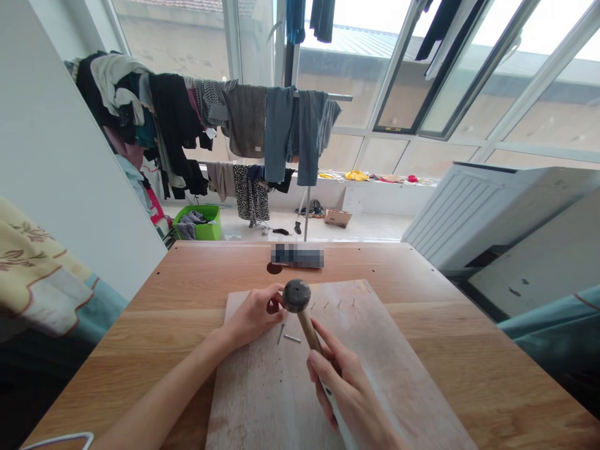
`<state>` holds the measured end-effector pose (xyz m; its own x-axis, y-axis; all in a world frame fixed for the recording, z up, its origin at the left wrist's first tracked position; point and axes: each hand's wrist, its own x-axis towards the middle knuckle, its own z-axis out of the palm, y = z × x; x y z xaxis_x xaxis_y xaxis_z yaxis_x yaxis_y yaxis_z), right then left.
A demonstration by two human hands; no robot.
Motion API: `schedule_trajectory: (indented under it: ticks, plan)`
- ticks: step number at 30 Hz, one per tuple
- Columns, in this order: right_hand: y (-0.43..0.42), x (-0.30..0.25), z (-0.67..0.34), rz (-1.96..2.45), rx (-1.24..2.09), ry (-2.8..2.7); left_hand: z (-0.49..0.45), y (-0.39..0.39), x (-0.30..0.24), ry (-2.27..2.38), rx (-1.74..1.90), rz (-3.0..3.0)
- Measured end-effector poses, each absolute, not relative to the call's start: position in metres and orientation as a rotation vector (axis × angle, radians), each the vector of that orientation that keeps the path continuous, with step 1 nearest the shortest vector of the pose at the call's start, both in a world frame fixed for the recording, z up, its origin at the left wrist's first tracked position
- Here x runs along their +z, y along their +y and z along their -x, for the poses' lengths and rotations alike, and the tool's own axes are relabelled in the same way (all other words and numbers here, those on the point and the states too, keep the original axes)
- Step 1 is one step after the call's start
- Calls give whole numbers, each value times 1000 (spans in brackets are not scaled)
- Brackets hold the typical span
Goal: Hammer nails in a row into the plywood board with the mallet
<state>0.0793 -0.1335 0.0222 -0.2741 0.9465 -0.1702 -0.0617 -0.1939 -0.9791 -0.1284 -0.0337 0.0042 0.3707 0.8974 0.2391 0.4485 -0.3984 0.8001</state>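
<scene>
My right hand is wrapped around the wooden handle of a hammer, whose dark, rounded head is raised in front of my left fingertips. My left hand rests low over a wooden board, thumb and fingers pinched together. The hammer head covers those fingertips, so whatever they pinch is hidden. To the right of the head, several thin nails stand upright in a row in the board. Two loose nails lie below my left hand: a grey nail and a slanting nail.
The board lies on a wooden table. Near the far edge are a blurred dark box-like object and a round hole. A white cable crosses the front left corner. Beyond stand a laundry rack and a green basket.
</scene>
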Motion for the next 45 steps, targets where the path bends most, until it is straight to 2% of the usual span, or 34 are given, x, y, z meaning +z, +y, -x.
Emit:
schedule_trajectory:
  ticks: [6,11,16,19,23,25,28,45]
  plan:
    - [-134,23,-85,1149,1514,-1110,126,-52,23,1301,771,-2398]
    - [-132,27,-87,1210,1411,-1016,108,-85,41,1011,292,-3048]
    - [-131,28,-87,1222,1409,-1030,96,-93,41,902,219,-3289]
    - [-132,24,-88,1215,1406,-998,105,-83,36,949,442,-3110]
    - [-134,22,-90,1199,1396,-1017,127,-64,21,1323,1052,-2289]
    - [-134,23,-90,1195,1403,-1017,135,-56,12,1405,1155,-1957]
    - [-136,27,-89,1193,1422,-978,138,-52,4,1412,1134,-1807]
    - [-138,48,-79,1173,1496,-1060,135,-58,1,1380,1046,-1956]
